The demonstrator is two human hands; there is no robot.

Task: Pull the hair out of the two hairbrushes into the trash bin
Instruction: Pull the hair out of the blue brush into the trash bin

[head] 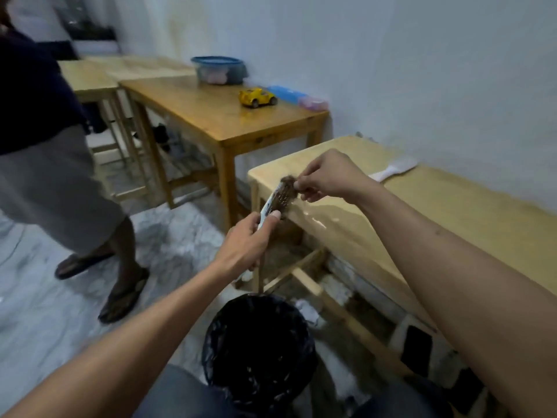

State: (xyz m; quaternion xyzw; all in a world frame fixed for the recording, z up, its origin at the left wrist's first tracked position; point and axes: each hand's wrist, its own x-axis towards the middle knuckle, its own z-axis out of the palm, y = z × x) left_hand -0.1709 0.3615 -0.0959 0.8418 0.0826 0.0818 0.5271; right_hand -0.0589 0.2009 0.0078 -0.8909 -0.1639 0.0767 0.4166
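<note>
— While the left hand (245, 245) holds the hairbrush (275, 200) by its handle, what does the other hand do?

— It pinches. The right hand (327, 176) has its fingertips closed on the clump of hair (287, 183) at the top of the brush. The hair is partly lifted, but it is not off yet, I think.

— Where is the brush?

— Up in the air, in front of the near table (452, 212), with the trash bin (259, 342) below it and closer to the person.

— So how much is done?

— Not much, I would say. This brush has hair in it. A second, white brush (391, 171) lies on the near table by the wall. I cannot tell if that one has hair. The bin has a black bag, and I cannot see hair inside.

— What else is in the room?

— Another wooden table (211, 116) stands further back. On it sit a yellow toy car (257, 98) and a tub with a blue lid (218, 70). The floor (168, 236) is grey and blotchy. Another person (54, 176) stands at the left in sandals.
</note>
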